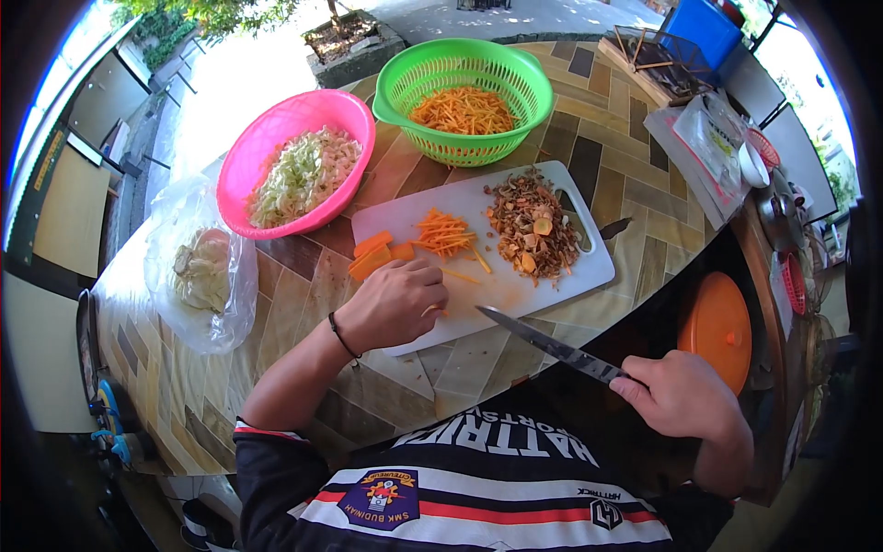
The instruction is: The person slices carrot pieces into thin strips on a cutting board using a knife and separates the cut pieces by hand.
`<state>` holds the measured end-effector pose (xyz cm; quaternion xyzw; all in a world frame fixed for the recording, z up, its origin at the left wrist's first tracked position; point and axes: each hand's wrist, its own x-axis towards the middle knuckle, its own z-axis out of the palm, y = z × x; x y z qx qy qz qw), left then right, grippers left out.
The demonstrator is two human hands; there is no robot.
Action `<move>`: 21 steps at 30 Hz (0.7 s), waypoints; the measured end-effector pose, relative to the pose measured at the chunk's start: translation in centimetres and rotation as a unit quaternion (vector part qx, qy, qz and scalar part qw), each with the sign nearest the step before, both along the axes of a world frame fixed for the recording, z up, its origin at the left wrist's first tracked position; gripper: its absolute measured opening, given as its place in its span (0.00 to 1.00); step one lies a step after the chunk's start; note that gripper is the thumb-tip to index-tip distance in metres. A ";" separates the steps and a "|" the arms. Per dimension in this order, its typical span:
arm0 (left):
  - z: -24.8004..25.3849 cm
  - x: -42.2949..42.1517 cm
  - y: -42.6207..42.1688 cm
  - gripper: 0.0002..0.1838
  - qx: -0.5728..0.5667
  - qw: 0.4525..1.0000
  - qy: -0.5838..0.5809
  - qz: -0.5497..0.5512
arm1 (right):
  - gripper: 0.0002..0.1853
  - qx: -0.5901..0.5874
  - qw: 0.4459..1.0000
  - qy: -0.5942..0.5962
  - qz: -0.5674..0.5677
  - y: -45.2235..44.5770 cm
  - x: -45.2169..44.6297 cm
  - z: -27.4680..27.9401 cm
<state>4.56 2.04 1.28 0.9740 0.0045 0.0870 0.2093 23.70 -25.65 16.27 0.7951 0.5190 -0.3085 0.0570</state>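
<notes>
My right hand (685,396) is wrapped round the handle of a kitchen knife (552,347), whose dark-patterned blade points left, its tip over the near edge of the white cutting board (575,276). My left hand (395,304) is over the board's lower left part, fingers curled together; what they hold, if anything, is mostly hidden. Just beyond it lie carrot slabs (375,254) and a small pile of carrot matchsticks (443,234), with a few loose strips beside them. Brown peelings and carrot ends (533,225) are heaped on the board's right side.
Behind the board stands a green colander (464,152) of carrot strips (464,109). A pink basket (241,184) of shredded cabbage (303,175) is at left, near a clear bag (235,317) with a pale vegetable inside. An orange lid (716,331) is beyond the table's right edge.
</notes>
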 end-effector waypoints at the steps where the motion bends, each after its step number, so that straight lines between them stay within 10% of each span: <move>1: 0.5 -0.2 0.0 0.07 0.012 1.000 0.023 0.008 | 0.17 0.035 0.999 0.027 -0.023 -0.5 0.6 -0.8; 8: 2.1 -1.5 -0.3 0.06 -0.001 0.997 0.057 0.060 | 0.15 0.214 0.942 0.237 -0.102 -2.0 2.6 -9.7; 21: 1.7 -1.9 -2.2 0.13 -0.037 0.986 0.104 0.126 | 0.19 0.194 0.742 0.593 -0.244 -0.2 4.7 -17.6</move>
